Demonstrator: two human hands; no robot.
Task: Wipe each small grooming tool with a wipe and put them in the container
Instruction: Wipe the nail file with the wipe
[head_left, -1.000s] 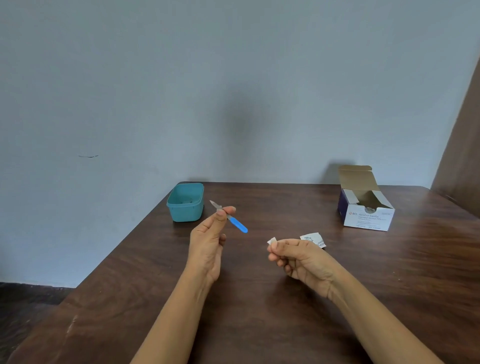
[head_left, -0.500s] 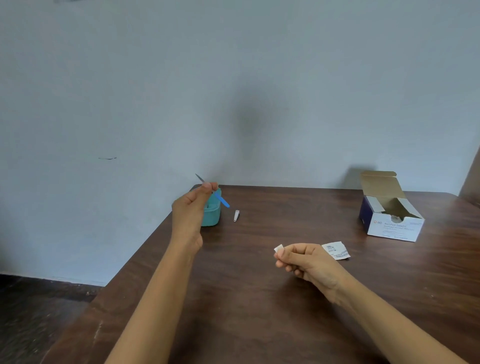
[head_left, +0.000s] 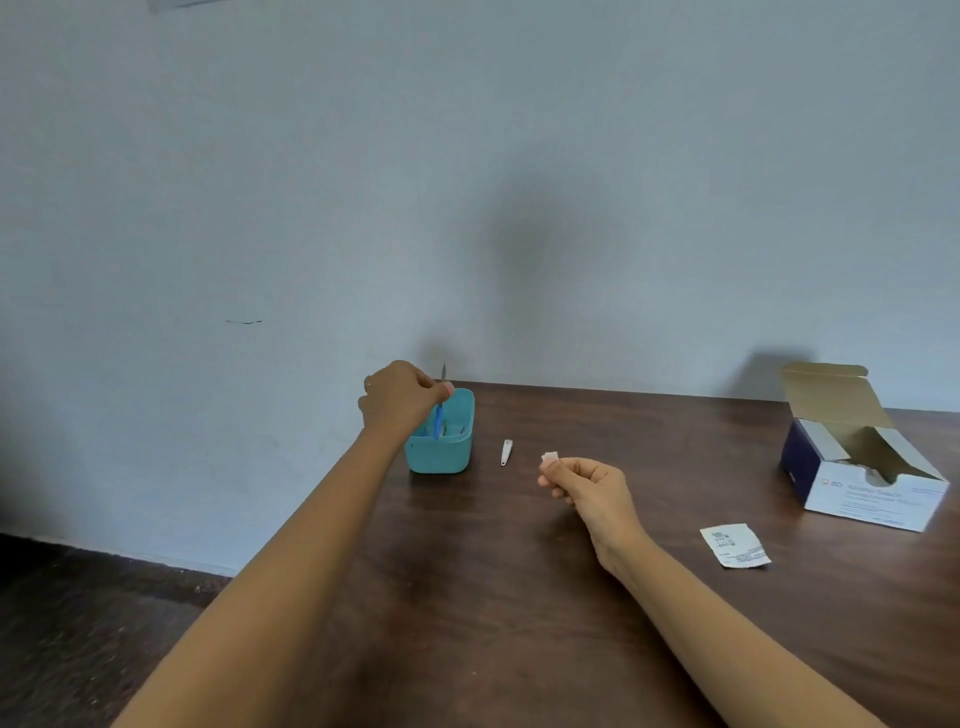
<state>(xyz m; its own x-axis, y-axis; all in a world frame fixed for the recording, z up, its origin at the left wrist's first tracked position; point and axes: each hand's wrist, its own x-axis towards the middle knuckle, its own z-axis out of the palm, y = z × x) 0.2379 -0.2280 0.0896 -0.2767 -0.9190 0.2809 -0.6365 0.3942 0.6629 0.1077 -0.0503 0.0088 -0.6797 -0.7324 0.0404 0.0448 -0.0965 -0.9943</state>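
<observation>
My left hand (head_left: 400, 397) pinches a blue-handled nail file (head_left: 439, 420) held upright over the teal container (head_left: 444, 457), its blue end down inside the tub and its metal tip pointing up. Something pale lies inside the container, too blurred to name. My right hand (head_left: 587, 483) hovers above the table and grips a small folded white wipe (head_left: 549, 457) between thumb and fingers. A small silver nail clipper (head_left: 506, 452) lies on the table between the container and my right hand.
An open white and blue box of alcohol swabs (head_left: 872, 493) stands at the right. A torn white wrapper (head_left: 735, 545) lies in front of it. The dark wooden table (head_left: 493, 597) meets a pale wall; its left edge drops to the floor.
My left hand has carried the file from the table's middle over to the container and turned it upright, blue end into the tub. My right hand keeps the wipe. The view has shifted left.
</observation>
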